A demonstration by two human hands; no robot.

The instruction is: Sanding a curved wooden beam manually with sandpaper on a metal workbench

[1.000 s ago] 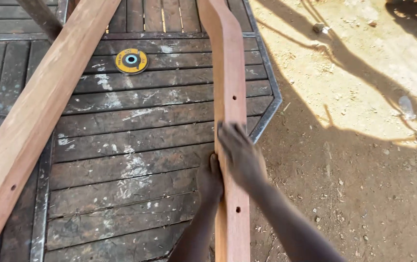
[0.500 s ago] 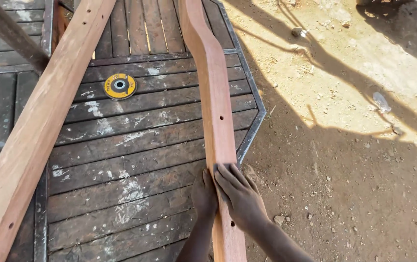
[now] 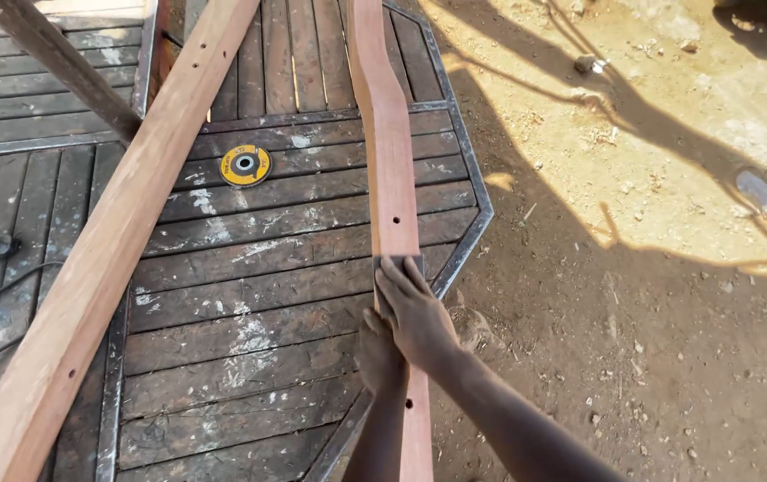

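Observed: a long reddish wooden rail (image 3: 391, 178) with a gentle curve along its length lies across the dark slatted platform (image 3: 250, 295), close to the platform's right metal edge and running off both ends of view.

The right hand (image 3: 419, 312) lies flat on the rail's top face, fingers together and extended, pressing down a small dark sheet (image 3: 399, 262), apparently abrasive paper. The left hand (image 3: 376, 353) sits against the rail's left side just behind the right; its fingers are mostly hidden, so their state cannot be told.

Assessment: the rail appears stiff, fairly heavy and smooth-faced, with small drilled holes; best gripped across its narrow sides.

Left of the rail lie a yellow grinding disc (image 3: 245, 164) and a second, paler beam (image 3: 125, 241).
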